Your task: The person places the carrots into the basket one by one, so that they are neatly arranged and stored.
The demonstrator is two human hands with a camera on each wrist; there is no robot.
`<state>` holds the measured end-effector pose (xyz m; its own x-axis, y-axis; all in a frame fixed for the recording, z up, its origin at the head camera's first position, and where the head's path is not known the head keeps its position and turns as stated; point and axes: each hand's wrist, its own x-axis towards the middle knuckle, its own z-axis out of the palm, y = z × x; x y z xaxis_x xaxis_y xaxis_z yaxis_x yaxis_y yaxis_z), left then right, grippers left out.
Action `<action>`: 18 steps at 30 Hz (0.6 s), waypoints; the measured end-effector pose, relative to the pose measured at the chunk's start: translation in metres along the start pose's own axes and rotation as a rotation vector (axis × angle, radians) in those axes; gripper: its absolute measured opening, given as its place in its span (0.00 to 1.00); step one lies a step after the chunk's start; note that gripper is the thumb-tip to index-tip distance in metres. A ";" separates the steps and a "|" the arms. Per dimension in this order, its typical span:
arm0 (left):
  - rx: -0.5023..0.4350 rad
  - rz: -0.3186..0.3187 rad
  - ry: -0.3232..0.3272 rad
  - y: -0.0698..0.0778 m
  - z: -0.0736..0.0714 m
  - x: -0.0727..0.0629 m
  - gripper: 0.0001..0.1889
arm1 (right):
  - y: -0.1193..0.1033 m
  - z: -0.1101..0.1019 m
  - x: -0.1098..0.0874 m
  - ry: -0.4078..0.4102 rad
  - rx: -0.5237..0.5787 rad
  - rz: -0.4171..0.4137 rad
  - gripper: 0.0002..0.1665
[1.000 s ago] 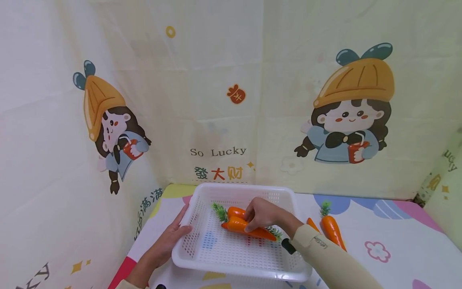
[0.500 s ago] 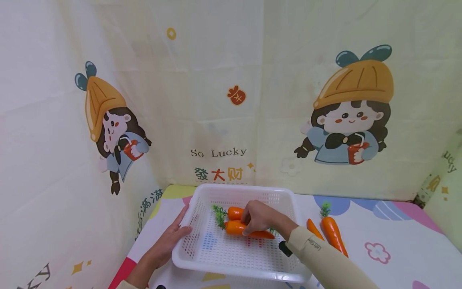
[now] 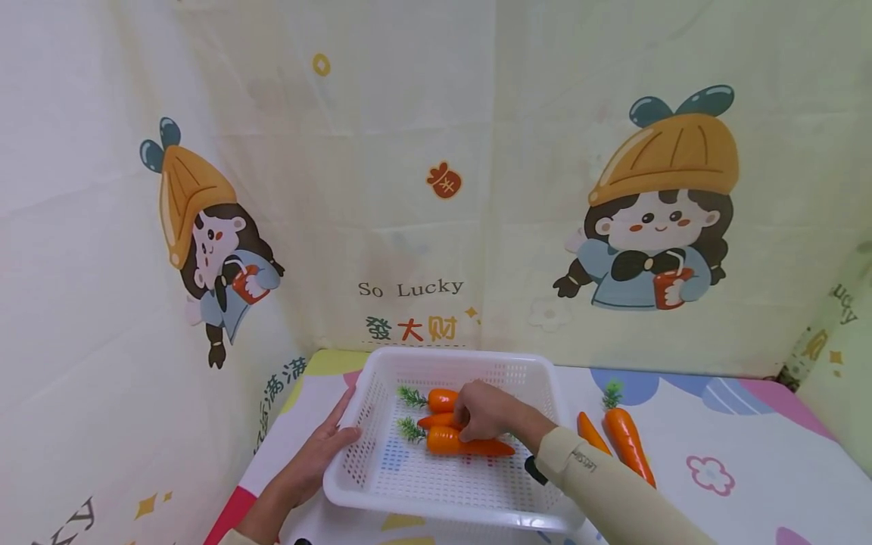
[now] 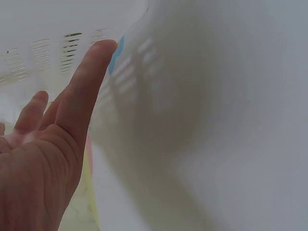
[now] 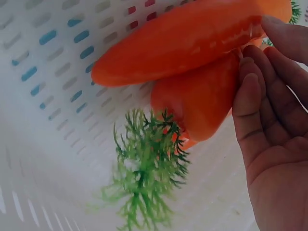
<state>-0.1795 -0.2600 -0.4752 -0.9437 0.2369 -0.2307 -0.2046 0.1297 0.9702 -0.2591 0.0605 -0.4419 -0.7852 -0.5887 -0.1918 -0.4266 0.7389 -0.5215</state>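
Note:
Inside the white perforated basket [image 3: 443, 513] lie three orange toy carrots with green tops. My right hand [image 3: 492, 409] pinches the front carrot [image 3: 446, 440], thumb on its near side and the other fingers curled behind it. Beside it lies the middle carrot [image 5: 202, 98], pointing the opposite way, its leafy top [image 5: 149, 168] plain in the right wrist view. The back carrot [image 3: 441, 400] is partly hidden by the hand. My left hand [image 3: 316, 454] rests with straight fingers against the basket's left side; the left wrist view shows them by the outer slotted wall.
Right of the basket, a carrot [image 3: 630, 446] with a green top lies on the patterned tablecloth [image 3: 763, 469]. Another carrot [image 3: 593, 433] next to it is partly hidden by the right sleeve. A printed cloth [image 3: 518, 227] hangs behind the table and on the left.
My right hand has shifted the front carrot toward the basket's near side and turned it straighter, apart from the back carrot, so the middle carrot's tip shows between them. The left hand stays put.

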 end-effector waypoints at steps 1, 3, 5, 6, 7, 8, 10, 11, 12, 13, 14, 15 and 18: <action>0.002 -0.002 0.002 0.000 0.000 0.000 0.41 | 0.000 0.000 0.000 -0.003 0.004 -0.002 0.05; 0.006 -0.007 0.008 0.000 0.000 0.000 0.41 | -0.001 0.000 -0.001 0.004 0.024 -0.008 0.05; 0.008 -0.012 0.009 0.000 0.001 0.001 0.41 | 0.000 -0.002 -0.002 0.017 0.053 -0.002 0.06; 0.006 -0.014 0.013 0.001 0.001 0.001 0.41 | 0.001 -0.003 -0.003 0.023 0.067 0.005 0.07; 0.006 -0.015 0.013 0.001 0.002 0.001 0.41 | 0.002 -0.004 -0.003 0.029 0.085 0.006 0.07; 0.006 -0.017 0.012 0.001 0.002 0.001 0.41 | 0.004 -0.006 -0.003 0.036 0.101 0.004 0.07; 0.001 -0.022 0.017 0.002 0.003 0.001 0.41 | 0.006 -0.011 -0.005 0.056 0.134 0.001 0.06; 0.000 -0.025 0.023 0.002 0.003 0.002 0.41 | 0.007 -0.013 -0.006 0.066 0.147 -0.004 0.05; 0.001 -0.028 0.029 0.002 0.003 0.002 0.41 | 0.009 -0.017 -0.007 0.081 0.162 -0.014 0.05; 0.000 -0.032 0.035 0.001 0.003 0.002 0.41 | 0.010 -0.021 -0.009 0.095 0.179 -0.020 0.04; 0.001 -0.036 0.044 0.002 0.004 0.002 0.41 | 0.010 -0.026 -0.012 0.110 0.202 -0.015 0.05; 0.001 -0.041 0.053 0.002 0.004 0.002 0.41 | 0.011 -0.031 -0.014 0.129 0.222 -0.012 0.06; 0.006 -0.041 0.063 0.002 0.003 0.001 0.41 | 0.015 -0.048 -0.023 0.171 0.282 0.021 0.06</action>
<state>-0.1800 -0.2566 -0.4741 -0.9493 0.1699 -0.2647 -0.2418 0.1440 0.9596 -0.2689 0.1013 -0.4055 -0.8669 -0.4929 -0.0748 -0.2874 0.6166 -0.7329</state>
